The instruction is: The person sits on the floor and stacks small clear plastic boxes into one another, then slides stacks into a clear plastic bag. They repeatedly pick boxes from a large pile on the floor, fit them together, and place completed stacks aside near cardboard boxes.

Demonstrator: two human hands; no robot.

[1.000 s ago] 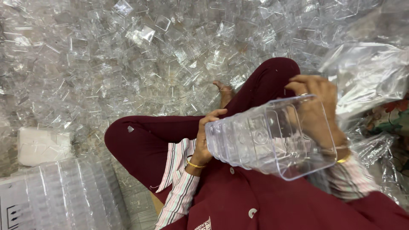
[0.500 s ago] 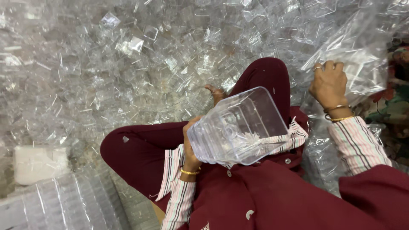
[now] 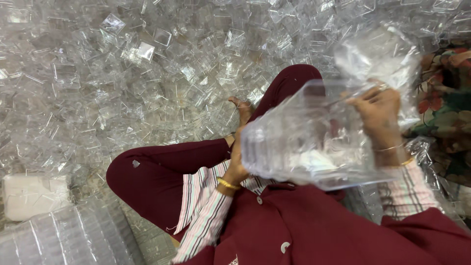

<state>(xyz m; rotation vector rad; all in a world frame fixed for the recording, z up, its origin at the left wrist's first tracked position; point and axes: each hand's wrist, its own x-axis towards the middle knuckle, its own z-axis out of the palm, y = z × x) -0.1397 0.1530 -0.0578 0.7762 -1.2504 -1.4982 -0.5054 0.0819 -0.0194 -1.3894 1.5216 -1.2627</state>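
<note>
Head-camera view, looking down at a seated person's lap. At the near left, a white block (image 3: 30, 195) is lying on the floor beside a bagged row of stacked clear containers (image 3: 73, 238). Across the whole far side, a deep heap of loose clear plastic boxes (image 3: 147, 73) is spread over the floor. A bent leg in maroon trousers (image 3: 171, 164) is being rested across the middle, with a bare foot (image 3: 242, 107) tucked against the heap. At centre, the left hand (image 3: 235, 164), with a gold bangle at the wrist, is clasped around the near end of a nested stack of clear containers (image 3: 304, 137), apparently so that the pieces are kept pressed together. The stack is being held tilted above the lap. To the right, the right hand (image 3: 380, 110) is gripping a clear plastic bag (image 3: 378, 56) at the stack's far end, seemingly so that its mouth is kept around the stack. At the far right edge, a flowered cloth (image 3: 441, 103) is showing.
</note>
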